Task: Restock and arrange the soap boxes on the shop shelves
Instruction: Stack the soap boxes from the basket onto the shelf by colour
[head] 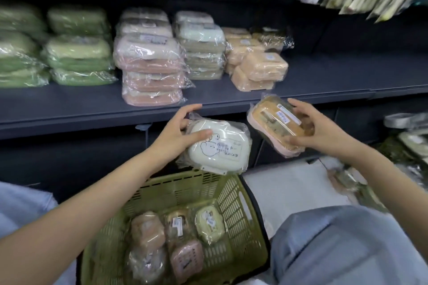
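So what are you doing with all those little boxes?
A person is restocking a shop shelf with wrapped soap boxes. The left hand holds a white soap box, the right hand an orange one. More wait in the green basket below, and colour-sorted stacks already sit on the shelf.

My left hand [178, 136] is gripping a smooth, matt white plastic soap box [218, 146] inside crinkly, glossy clear film. My right hand [317, 127] is holding an orange soap box [275, 127] in the same shiny wrap, carrying a paper label. The green basket [234, 194] is showing hard, slotted plastic. The dark shelf [69, 104] is looking matt and smooth.
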